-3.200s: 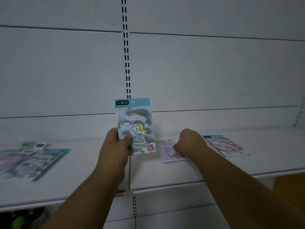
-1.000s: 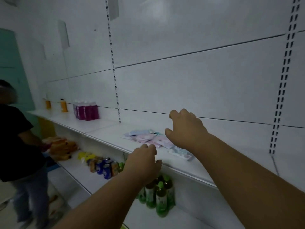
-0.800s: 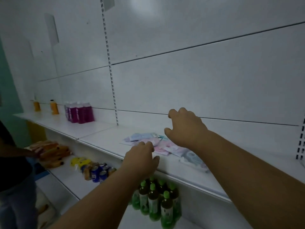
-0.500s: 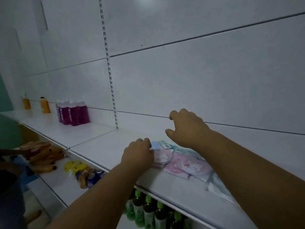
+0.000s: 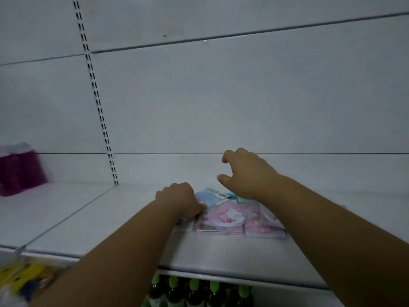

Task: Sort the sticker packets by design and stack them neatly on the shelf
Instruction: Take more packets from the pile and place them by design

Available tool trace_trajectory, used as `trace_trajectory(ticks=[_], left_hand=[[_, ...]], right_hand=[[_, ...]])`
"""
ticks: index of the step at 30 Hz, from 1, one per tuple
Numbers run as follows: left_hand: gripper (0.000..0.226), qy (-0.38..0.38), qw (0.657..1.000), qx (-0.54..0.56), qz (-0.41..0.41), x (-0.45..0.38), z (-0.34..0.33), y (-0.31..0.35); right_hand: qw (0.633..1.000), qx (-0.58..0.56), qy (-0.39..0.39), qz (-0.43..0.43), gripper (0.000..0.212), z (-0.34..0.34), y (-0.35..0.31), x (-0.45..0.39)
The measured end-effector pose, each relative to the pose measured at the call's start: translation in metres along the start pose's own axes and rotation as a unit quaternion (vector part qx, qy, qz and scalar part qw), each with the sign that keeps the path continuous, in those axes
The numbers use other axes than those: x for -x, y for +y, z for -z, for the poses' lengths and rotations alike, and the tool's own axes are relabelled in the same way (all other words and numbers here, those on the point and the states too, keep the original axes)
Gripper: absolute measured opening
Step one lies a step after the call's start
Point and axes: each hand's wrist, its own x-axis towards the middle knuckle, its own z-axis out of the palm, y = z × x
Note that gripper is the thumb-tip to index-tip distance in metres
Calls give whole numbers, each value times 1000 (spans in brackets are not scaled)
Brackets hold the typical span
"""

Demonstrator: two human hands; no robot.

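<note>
A loose pile of sticker packets lies on the white shelf [image 5: 106, 220]. A pink bear packet [image 5: 230, 218] is on top, a blue packet [image 5: 207, 197] behind it and another pink packet [image 5: 265, 229] to the right. My left hand [image 5: 180, 202] rests knuckles up at the pile's left edge, fingers curled, touching the blue packet. Its fingertips are hidden. My right hand [image 5: 245, 175] hovers just above the back of the pile, fingers spread and holding nothing. My right forearm covers the pile's right side.
Magenta bottles [image 5: 20, 171] stand at the far left of the shelf. A slotted upright [image 5: 97, 103] runs up the back panel. Green-capped bottles [image 5: 194, 289] and yellow packages [image 5: 22, 275] sit on the shelf below.
My left hand no longer holds the unicorn packet it held 3.2 s ago. It has come forward onto the pile's left edge. The view has closed in on the pile, and the other person has left view.
</note>
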Motion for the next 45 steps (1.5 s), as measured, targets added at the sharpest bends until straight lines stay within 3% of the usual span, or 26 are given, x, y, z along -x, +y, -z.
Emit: trace_trajectory(ticks=[6, 9, 12, 15, 17, 21, 23, 25, 27, 37, 45], left_hand=[[87, 15, 999, 30, -14, -4, 3, -14], [51, 99, 978, 181, -37, -3, 9, -28], [27, 149, 916, 369, -48, 6, 20, -44], [14, 117, 794, 590, -80, 34, 37, -46], [10, 97, 726, 676, -82, 52, 47, -47], [9, 68, 644, 758, -75, 72, 56, -42], [10, 53, 647, 756, -84, 78, 54, -30], [11, 34, 655, 749, -98, 84, 50, -11], [9, 19, 655, 748, -106, 89, 46, 14], [7, -31, 672, 721, -168, 160, 27, 225], [11, -124, 644, 731, -192, 228, 20, 427]], right_hand=[[994, 22, -64, -88, 52, -23, -16, 18], [982, 63, -131, -120, 47, -31, -22, 21], [973, 81, -161, -141, 38, -41, -27, 21], [973, 71, -155, -154, 35, -41, -33, 18], [975, 25, -138, -170, 30, -39, -36, 15], [961, -167, 61, -210, 16, -35, -22, 14], [923, -269, 159, -225, 14, -24, -13, 22], [877, -348, 222, -246, 13, -7, 1, 34], [856, -375, 266, -238, 9, 14, 22, 50], [825, -333, 375, -260, 16, 149, 175, 200], [814, -336, 384, -276, 17, 233, 315, 311]])
